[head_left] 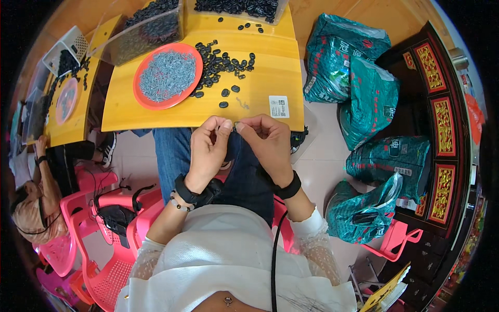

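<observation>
Just off the near edge of the yellow table [122, 112], my left hand [208, 151] and my right hand [269, 145] meet fingertip to fingertip. Both pinch a small black piece [235, 125] that is mostly covered by the fingers. On the table beyond my hands lies an orange-red plate [199, 67] heaped with small silvery screws [166, 76]. Black oval plastic pieces [223, 67] are scattered to its right, a few of them closer to my hands. A white printed label [279, 107] sticks to the tabletop near my right hand.
Clear bins [171, 32] of black pieces stand at the table's far side. Several green woven sacks [371, 104] sit on the floor at right, before a dark carved cabinet [442, 125]. At left are pink chairs [112, 270] and another person [39, 208] by a second yellow table [78, 114].
</observation>
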### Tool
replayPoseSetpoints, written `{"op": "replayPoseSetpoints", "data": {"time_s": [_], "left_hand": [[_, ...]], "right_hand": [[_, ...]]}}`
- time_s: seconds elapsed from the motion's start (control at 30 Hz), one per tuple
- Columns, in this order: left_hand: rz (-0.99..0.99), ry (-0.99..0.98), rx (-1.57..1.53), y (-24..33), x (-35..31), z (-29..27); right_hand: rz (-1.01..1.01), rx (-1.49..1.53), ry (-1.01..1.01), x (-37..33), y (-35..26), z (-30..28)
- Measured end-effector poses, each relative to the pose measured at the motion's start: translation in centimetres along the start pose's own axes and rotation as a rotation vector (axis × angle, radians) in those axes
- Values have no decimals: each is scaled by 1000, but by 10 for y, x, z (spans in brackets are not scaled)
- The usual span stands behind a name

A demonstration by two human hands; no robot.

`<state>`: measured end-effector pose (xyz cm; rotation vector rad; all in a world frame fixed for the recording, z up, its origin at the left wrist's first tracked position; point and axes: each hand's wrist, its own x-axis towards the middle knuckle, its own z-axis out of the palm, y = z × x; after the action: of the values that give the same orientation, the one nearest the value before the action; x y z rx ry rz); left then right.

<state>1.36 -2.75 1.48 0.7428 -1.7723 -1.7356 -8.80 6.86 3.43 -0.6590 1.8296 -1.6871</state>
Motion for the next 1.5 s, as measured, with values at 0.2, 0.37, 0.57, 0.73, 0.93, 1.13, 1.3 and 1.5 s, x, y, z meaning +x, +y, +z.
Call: {"op": "replayPoseSetpoints", "data": {"time_s": [0.2, 0.37, 0.57, 0.73, 0.93, 1.13, 1.3, 1.5], "left_hand": [[23, 17, 26, -3, -2, 0], [45, 12, 14, -2, -3, 0], [54, 0, 9, 2, -6, 2], [31, 4, 16, 3, -8, 3], [104, 115, 51, 1, -13, 7], [147, 128, 147, 2, -14, 17], [190, 155, 194, 11, -15, 12], [181, 111, 192, 13, -13, 6]], "right_hand": [[10, 47, -3, -2, 1, -1], [1, 73, 7, -3, 0, -2], [4, 32, 0, -5, -1, -2], [-14, -21, -5, -8, -4, -4], [-66, 14, 13, -10, 4, 4], [-59, -178, 44, -16, -1, -8], [-20, 70, 12, -15, -6, -3], [2, 82, 19, -12, -3, -5]]}}
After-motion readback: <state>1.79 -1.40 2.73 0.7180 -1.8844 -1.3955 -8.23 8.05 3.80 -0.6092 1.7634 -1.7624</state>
